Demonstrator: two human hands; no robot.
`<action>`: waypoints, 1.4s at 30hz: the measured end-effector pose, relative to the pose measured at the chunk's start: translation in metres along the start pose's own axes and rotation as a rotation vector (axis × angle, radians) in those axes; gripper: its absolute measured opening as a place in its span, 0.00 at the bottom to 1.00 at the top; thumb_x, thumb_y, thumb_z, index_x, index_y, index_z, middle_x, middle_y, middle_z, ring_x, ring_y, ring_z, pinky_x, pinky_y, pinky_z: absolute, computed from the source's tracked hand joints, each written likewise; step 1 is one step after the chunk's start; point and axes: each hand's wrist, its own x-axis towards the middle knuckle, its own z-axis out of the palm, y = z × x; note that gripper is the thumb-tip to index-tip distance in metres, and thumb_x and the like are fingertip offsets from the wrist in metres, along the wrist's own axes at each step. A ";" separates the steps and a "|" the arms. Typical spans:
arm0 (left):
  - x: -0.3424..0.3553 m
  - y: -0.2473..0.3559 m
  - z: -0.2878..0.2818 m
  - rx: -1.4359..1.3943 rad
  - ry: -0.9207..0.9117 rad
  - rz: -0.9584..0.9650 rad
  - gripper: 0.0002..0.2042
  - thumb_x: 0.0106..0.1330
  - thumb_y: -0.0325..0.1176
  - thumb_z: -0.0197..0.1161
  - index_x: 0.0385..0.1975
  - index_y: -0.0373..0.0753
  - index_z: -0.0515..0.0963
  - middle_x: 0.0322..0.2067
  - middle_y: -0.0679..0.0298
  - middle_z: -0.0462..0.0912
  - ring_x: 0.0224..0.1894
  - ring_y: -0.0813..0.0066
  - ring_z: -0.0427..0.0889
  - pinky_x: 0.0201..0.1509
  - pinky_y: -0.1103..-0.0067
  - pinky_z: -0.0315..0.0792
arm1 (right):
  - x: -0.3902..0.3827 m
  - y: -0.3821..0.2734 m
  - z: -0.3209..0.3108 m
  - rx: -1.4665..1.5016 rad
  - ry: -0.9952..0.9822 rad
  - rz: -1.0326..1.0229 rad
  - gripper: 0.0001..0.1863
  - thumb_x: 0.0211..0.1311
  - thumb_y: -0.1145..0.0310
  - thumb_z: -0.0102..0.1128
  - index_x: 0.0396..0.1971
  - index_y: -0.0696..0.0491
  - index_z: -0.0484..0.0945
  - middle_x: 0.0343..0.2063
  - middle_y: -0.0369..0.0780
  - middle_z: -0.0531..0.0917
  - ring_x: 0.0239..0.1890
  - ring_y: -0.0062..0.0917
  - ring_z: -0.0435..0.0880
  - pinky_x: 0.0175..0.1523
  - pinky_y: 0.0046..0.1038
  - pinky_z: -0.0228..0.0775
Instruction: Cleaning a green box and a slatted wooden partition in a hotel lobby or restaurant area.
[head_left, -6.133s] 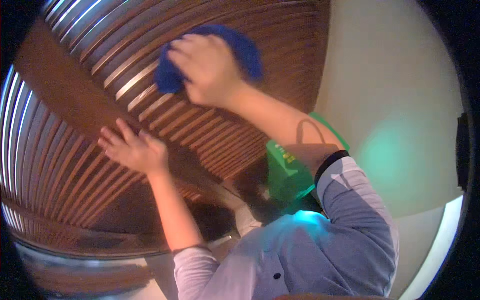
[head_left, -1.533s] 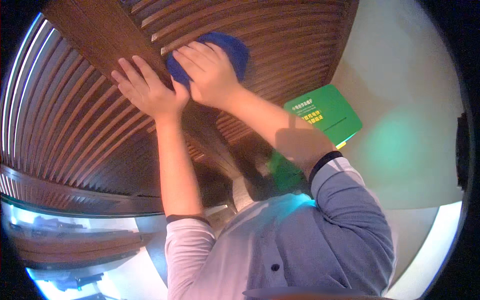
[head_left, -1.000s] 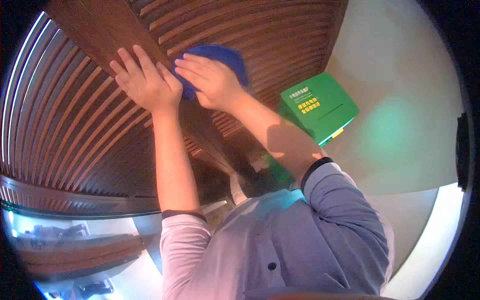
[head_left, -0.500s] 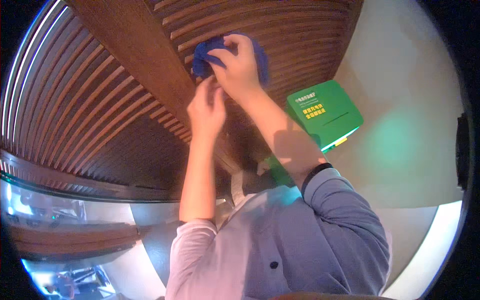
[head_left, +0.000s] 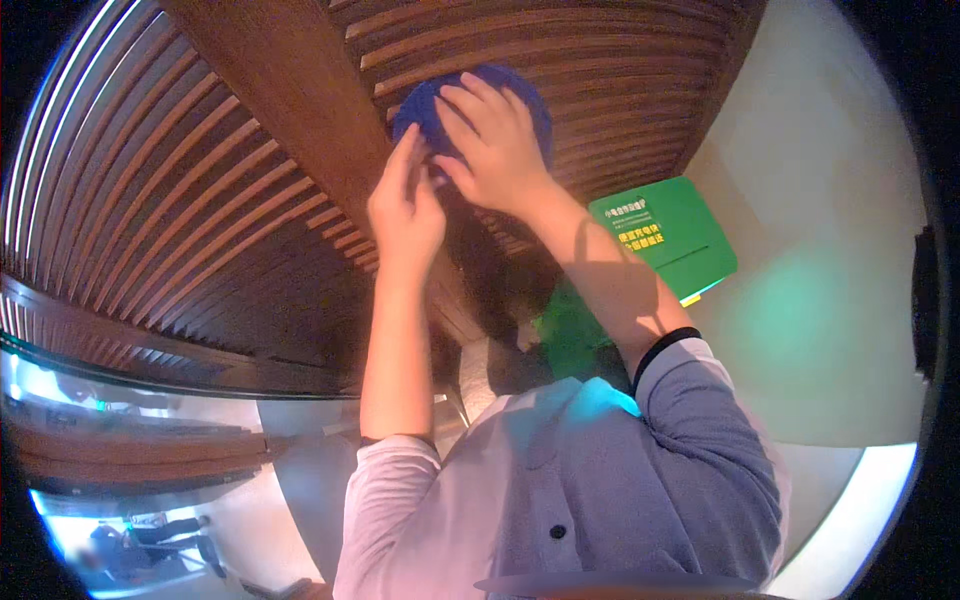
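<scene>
A dark blue cloth [head_left: 535,110], rounded in outline, lies against the brown slatted wooden panel [head_left: 620,60] near the top of the view. My right hand [head_left: 495,145] rests on it with its fingers spread and lightly bent across the blue surface. Just left of it, my left hand [head_left: 405,200] reaches up with fingers stretched out, their tips meeting the cloth's lower left edge. The thumb of the left hand stands apart from those fingers. Part of the cloth is hidden under my right hand.
A green box [head_left: 670,240] with printed text sits right of my right forearm, against a pale wall [head_left: 820,180]. A broad wooden beam [head_left: 270,80] runs diagonally between slatted sections. At the lower left, a bright area shows a brown ledge [head_left: 130,455].
My right hand's fingers have gone from curled at the cloth to spread across it. My left fingers have straightened upward to its edge. The view has shifted slightly.
</scene>
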 end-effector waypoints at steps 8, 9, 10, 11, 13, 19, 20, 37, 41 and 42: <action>0.046 0.020 -0.057 0.732 0.367 0.650 0.28 0.62 0.32 0.64 0.65 0.37 0.70 0.68 0.43 0.65 0.70 0.39 0.60 0.73 0.51 0.53 | 0.011 -0.017 0.032 -0.246 0.120 -0.038 0.27 0.49 0.68 0.61 0.55 0.48 0.79 0.56 0.33 0.77 0.61 0.30 0.72 0.63 0.48 0.59; 0.049 0.016 -0.056 0.855 0.337 0.601 0.31 0.63 0.36 0.64 0.68 0.39 0.66 0.71 0.40 0.57 0.72 0.32 0.54 0.72 0.45 0.50 | 0.011 -0.018 0.032 -0.219 0.107 -0.050 0.28 0.48 0.68 0.62 0.55 0.48 0.79 0.56 0.33 0.77 0.60 0.31 0.72 0.63 0.48 0.59; 0.054 0.013 -0.057 0.977 0.308 0.554 0.34 0.64 0.39 0.64 0.71 0.42 0.62 0.73 0.37 0.48 0.73 0.26 0.47 0.71 0.40 0.47 | 0.013 -0.019 0.030 -0.193 0.098 -0.063 0.28 0.47 0.69 0.62 0.54 0.49 0.79 0.56 0.34 0.77 0.60 0.32 0.73 0.62 0.48 0.58; 0.058 0.007 -0.061 1.022 0.241 0.508 0.40 0.63 0.47 0.65 0.75 0.46 0.55 0.74 0.35 0.36 0.73 0.21 0.34 0.69 0.34 0.41 | 0.015 -0.016 0.025 -0.172 0.083 -0.067 0.28 0.46 0.69 0.62 0.53 0.50 0.79 0.55 0.36 0.77 0.59 0.33 0.73 0.61 0.47 0.59; 0.056 0.005 -0.059 1.014 0.235 0.506 0.43 0.62 0.49 0.66 0.75 0.45 0.54 0.74 0.34 0.34 0.73 0.20 0.33 0.69 0.34 0.42 | 0.016 -0.006 0.012 -0.180 0.097 -0.005 0.28 0.45 0.69 0.62 0.53 0.50 0.79 0.53 0.38 0.77 0.58 0.34 0.74 0.60 0.46 0.59; 0.051 0.011 -0.039 1.049 0.205 0.442 0.55 0.53 0.50 0.72 0.77 0.45 0.42 0.73 0.30 0.26 0.73 0.20 0.29 0.72 0.37 0.36 | 0.021 -0.032 0.021 -0.211 0.131 0.132 0.26 0.46 0.62 0.63 0.48 0.53 0.80 0.49 0.40 0.77 0.56 0.36 0.72 0.59 0.51 0.56; 0.051 0.010 -0.036 1.074 0.198 0.414 0.57 0.51 0.48 0.73 0.77 0.44 0.40 0.72 0.29 0.25 0.72 0.19 0.28 0.72 0.37 0.36 | 0.021 -0.036 0.026 -0.261 0.137 0.085 0.26 0.46 0.61 0.64 0.48 0.52 0.81 0.50 0.39 0.77 0.56 0.36 0.72 0.60 0.50 0.56; 0.047 -0.003 -0.009 0.933 0.325 0.338 0.51 0.52 0.48 0.72 0.73 0.31 0.52 0.74 0.32 0.34 0.75 0.27 0.30 0.75 0.42 0.36 | -0.020 0.060 0.026 -0.551 0.113 0.179 0.31 0.57 0.59 0.64 0.64 0.42 0.74 0.60 0.50 0.75 0.59 0.49 0.74 0.61 0.49 0.67; 0.052 -0.005 -0.002 0.939 0.362 0.396 0.44 0.56 0.45 0.68 0.70 0.28 0.59 0.73 0.29 0.37 0.74 0.24 0.33 0.75 0.41 0.36 | -0.018 0.025 0.048 -0.492 0.186 0.069 0.29 0.63 0.56 0.59 0.65 0.46 0.73 0.61 0.51 0.74 0.60 0.51 0.73 0.62 0.49 0.67; 0.052 -0.007 -0.009 0.957 0.372 0.391 0.44 0.56 0.45 0.68 0.70 0.28 0.59 0.73 0.29 0.37 0.74 0.24 0.33 0.75 0.41 0.36 | -0.015 0.014 0.054 -0.366 0.181 -0.030 0.30 0.62 0.57 0.59 0.65 0.49 0.72 0.62 0.52 0.73 0.61 0.53 0.72 0.64 0.50 0.65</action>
